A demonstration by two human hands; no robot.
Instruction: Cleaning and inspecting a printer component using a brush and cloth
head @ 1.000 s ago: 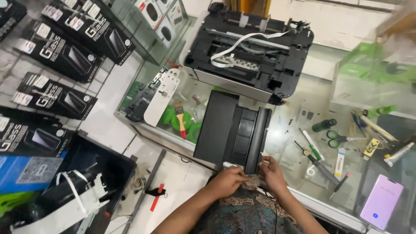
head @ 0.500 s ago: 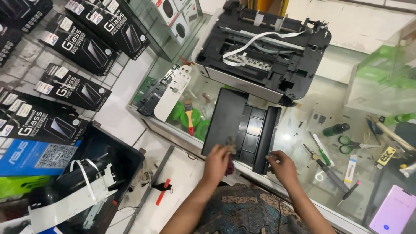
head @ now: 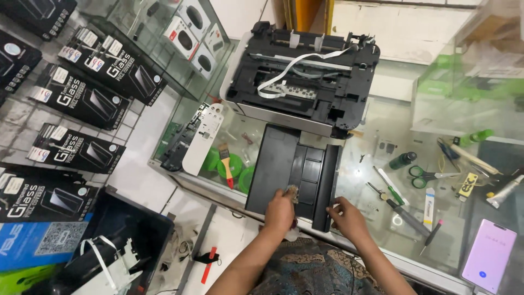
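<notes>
An opened black printer [head: 305, 82] with its cover off and a white ribbon cable showing sits at the back of a glass counter [head: 382, 164]. In front of it lies a black printer tray [head: 295, 172]. My left hand [head: 280, 210] presses a small crumpled cloth [head: 291, 192] onto the tray's near end. The near right corner of the tray is held by my right hand [head: 346, 218].
Green-handled scissors [head: 426, 176], screwdrivers [head: 401, 210], a green marker and a pink phone [head: 487, 254] lie on the counter's right. A detached black and white printer panel [head: 194, 139] and a red brush [head: 225, 164] sit left. Black product boxes [head: 76, 98] hang on the left wall.
My hands have moved apart from the tray's near edge: the left one went up onto the tray with the cloth, the right one to the corner. The camera has shifted.
</notes>
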